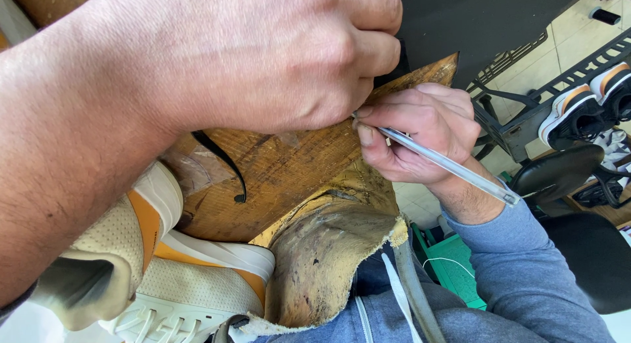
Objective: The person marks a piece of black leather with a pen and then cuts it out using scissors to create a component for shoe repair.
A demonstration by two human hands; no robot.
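Leftmost, your left forearm fills the near edge of the view and ends in your left hand (263, 60), knuckles up, fingers curled tight and pressed down at the far edge of the board (289, 165). What lies beneath those fingers is hidden, so you cannot tell whether they pinch anything.

Below the forearm lie two shoes (197, 277), cream mesh with white soles and orange trim, one partly over the other, laces showing at the bottom edge.

Centre: the board, worn and stained wood, carries a thin black strip (227, 164) that curves across it and ends in a small hook. Against the board's near edge rests a pad (322, 264) of scuffed tan leather with a frayed rim, lying on your lap over a grey zipped top.

Right of centre, your right hand (420, 136) pinches a pen (447, 164) between thumb and forefinger, the other fingers folded under. The pen is clear and slim; its tip meets the board just beside your left fingertips, and its tail slants out past your wrist and blue-grey sleeve.

Far right: a black stool (565, 169), a dark metal frame, and more shoes (578, 106) with orange trim on it.
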